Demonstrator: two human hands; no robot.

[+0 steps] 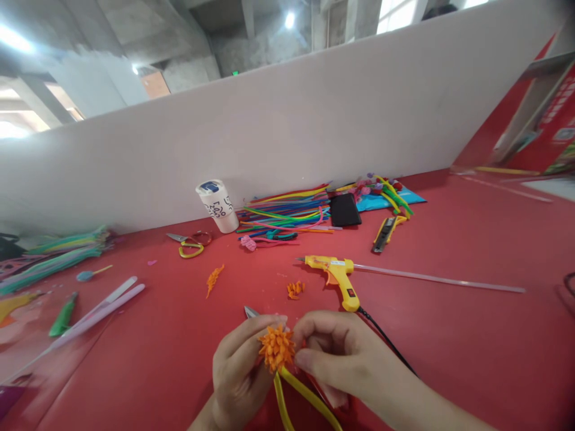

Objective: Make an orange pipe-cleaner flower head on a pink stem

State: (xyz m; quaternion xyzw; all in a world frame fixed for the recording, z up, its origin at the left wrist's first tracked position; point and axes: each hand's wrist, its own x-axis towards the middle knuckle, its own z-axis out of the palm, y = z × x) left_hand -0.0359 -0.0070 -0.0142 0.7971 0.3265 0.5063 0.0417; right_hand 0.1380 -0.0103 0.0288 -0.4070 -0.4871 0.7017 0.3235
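Observation:
An orange flower [276, 348] with many pointed petals sits between my hands near the front of the table. My left hand [242, 365] is closed around its left side. Curled at the flower's right edge is my right hand [332, 350], thumb and forefinger pinched; whether a small piece lies between them is hidden. Two yellow fuzzy stems [309, 395] run down below the flower. A metal tip [250, 312] pokes out behind my left hand. Beyond my hands lie a small heap of orange petals [295, 290] and an orange fuzzy strip [214, 280].
A yellow glue gun [335, 275] with a long clear glue stick [440, 278] lies right of centre, its black cord running past my right hand. Behind are scissors [191, 246], a white cup [218, 206], pipe cleaners [287, 209], a black phone-like slab [345, 209] and a cutter [383, 235].

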